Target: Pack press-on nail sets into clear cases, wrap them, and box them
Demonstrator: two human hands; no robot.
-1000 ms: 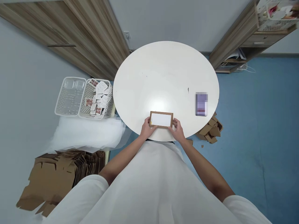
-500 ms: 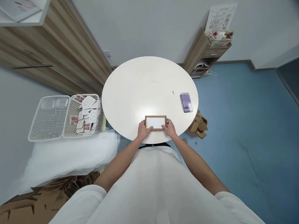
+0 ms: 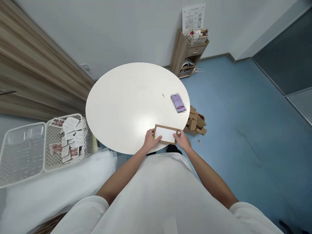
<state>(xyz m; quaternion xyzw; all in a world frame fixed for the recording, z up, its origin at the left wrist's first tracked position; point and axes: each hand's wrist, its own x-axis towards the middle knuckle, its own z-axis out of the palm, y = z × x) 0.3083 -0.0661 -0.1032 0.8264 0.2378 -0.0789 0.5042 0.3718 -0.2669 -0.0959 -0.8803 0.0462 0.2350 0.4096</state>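
A small flat cardboard box (image 3: 165,134) with a white top face and brown edges is held between my two hands near the front edge of the white oval table (image 3: 126,97). My left hand (image 3: 151,139) grips its left end, thumb laid on the white face beside a small yellow mark. Around the right end my right hand (image 3: 181,139) is closed, its thumb also on top. The box sits slightly slanted, right end nearer to me; whether it touches the table I cannot tell. Beyond it lies a blurred purple item (image 3: 178,102).
White baskets stand at left, one with several packets and cards (image 3: 70,136), one with clear plastic trays (image 3: 23,152). White sheets (image 3: 60,182) lie below them. Folded cardboard (image 3: 196,122) is on the blue floor at right. A small wooden cabinet (image 3: 180,53) stands by the wall.
My view has turned to the right, so the table and baskets shift left in the picture. The box, still in both hands, has moved right relative to the table and tilted slightly.
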